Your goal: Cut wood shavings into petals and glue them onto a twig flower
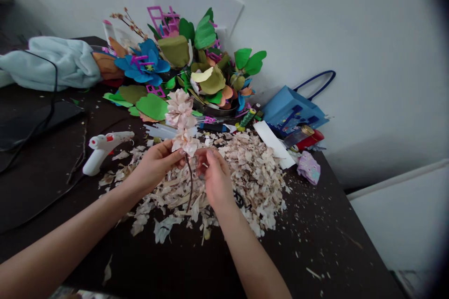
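My left hand (162,158) pinches a handmade flower stem (190,182) just under its blossoms, thumb and fingers closed. Pale pink, ruffled blossoms (180,108) are stacked along the upper stem, and the brown stalk hangs down, slightly curved. My right hand (215,173) is beside the lowest blossom (185,142), its fingers curled toward the thumb; whatever lies between them is too small or hidden to make out. Under both hands spreads a heap of loose pale petals (252,163). To the left lies a white glue gun (101,149) with red parts.
Behind the heap stands a pile of colourful paper flowers (206,79). A blue bag (291,107), a white strip (275,145) and a crumpled purple wrapper (308,168) lie at right. A pale blue cloth (63,63), a dark flat device (38,124) and a cable are at left.
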The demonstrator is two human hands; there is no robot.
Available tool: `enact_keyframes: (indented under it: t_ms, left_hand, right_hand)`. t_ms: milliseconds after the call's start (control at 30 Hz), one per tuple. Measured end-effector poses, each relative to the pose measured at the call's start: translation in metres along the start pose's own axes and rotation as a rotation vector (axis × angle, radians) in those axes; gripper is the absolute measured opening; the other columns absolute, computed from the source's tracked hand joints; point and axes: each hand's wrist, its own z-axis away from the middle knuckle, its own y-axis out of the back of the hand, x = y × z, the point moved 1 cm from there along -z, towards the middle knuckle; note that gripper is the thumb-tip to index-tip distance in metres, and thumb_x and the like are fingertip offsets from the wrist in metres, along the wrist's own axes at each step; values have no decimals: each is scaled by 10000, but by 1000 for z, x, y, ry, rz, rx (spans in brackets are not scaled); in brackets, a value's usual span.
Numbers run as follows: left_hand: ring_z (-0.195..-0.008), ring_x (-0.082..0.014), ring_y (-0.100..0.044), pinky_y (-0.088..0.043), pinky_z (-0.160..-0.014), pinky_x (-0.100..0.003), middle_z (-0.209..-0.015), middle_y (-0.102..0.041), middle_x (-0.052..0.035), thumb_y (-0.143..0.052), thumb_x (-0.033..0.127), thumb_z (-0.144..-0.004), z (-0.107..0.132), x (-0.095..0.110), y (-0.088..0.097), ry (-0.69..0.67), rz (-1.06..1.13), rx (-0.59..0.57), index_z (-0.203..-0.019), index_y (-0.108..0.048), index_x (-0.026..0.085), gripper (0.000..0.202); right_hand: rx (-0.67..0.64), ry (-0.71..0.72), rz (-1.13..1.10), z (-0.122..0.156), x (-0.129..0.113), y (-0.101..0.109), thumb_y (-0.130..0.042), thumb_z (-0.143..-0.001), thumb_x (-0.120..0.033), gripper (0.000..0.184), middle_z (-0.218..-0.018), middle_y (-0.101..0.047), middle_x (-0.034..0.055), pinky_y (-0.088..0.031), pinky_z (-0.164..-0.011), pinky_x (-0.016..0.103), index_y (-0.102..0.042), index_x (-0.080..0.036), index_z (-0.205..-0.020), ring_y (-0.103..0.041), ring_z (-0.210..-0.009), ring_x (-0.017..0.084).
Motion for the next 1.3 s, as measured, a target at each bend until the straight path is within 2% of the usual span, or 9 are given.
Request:
enact_keyframes:
  t_ms: [333, 500, 567, 667, 833, 933, 1100, 1300]
  left_hand:
    - [-563, -79, -517, -440, -541, -190, -649, -600, 16, -839, 283, -667, -3, 4, 0, 2, 79, 1, -751, -669, 139, 238]
    - [-561, -81, -510, -443, -534, -197, -653, -586, 10, -808, 256, -697, -4, 3, 0, 7, 77, -10, -737, -659, 137, 195]
    - [-562, -81, -509, -442, -535, -200, -655, -583, 9, -798, 252, -706, -4, 2, 1, 8, 77, -14, -742, -659, 137, 184]
    - [-565, -81, -514, -439, -531, -200, -670, -590, 7, -806, 259, -701, -5, 0, 2, 13, 87, -13, -754, -657, 137, 199]
    - [-566, -79, -519, -438, -537, -200, -668, -593, 14, -833, 281, -679, -4, -3, 3, 37, 85, -9, -772, -650, 138, 251]
    - [-565, -86, -523, -434, -542, -207, -647, -595, 15, -824, 293, -692, -3, -3, 2, 50, 67, -12, -776, -644, 143, 249]
    - [-556, -86, -512, -417, -539, -211, -637, -592, 17, -816, 286, -690, -4, -1, 0, 36, 43, 2, -766, -642, 143, 238]
    - [-563, -90, -519, -423, -541, -218, -647, -595, 14, -825, 283, -673, -4, -2, 0, 42, 57, 13, -759, -642, 144, 246]
  right_hand:
    - [30, -73, -43, -5, -6, 6, -613, -827, -489, 288, -655, -514, -1, -370, -490, 257, -688, -217, -770, -461, -583, 132]
    - [5, -21, 10, -5, -11, 8, -711, -782, -388, 198, -671, -510, -32, -364, -518, 247, -621, -222, -723, -427, -553, 102]
    - [13, 2, 48, -5, -13, 8, -733, -764, -382, 228, -674, -499, -39, -368, -527, 247, -584, -218, -711, -432, -556, 98]
    - [6, 38, 31, -5, -15, 9, -663, -838, -439, 301, -627, -459, -52, -359, -512, 251, -507, -223, -698, -417, -527, 98]
    - [8, 26, 19, -5, -14, 10, -576, -896, -515, 459, -534, -334, -73, -249, -416, 242, -383, -219, -601, -297, -428, 81]
    - [12, 19, 82, -6, -15, 11, -615, -866, -518, 460, -517, -375, -70, -273, -419, 244, -394, -220, -593, -345, -427, 84]
    - [42, 45, 140, -9, -19, 17, -683, -826, -446, 327, -563, -520, -53, -344, -456, 230, -503, -218, -676, -442, -490, 99]
    - [55, 117, 129, -11, -23, 23, -633, -880, -407, 264, -595, -524, -53, -356, -476, 234, -508, -225, -735, -441, -501, 97]
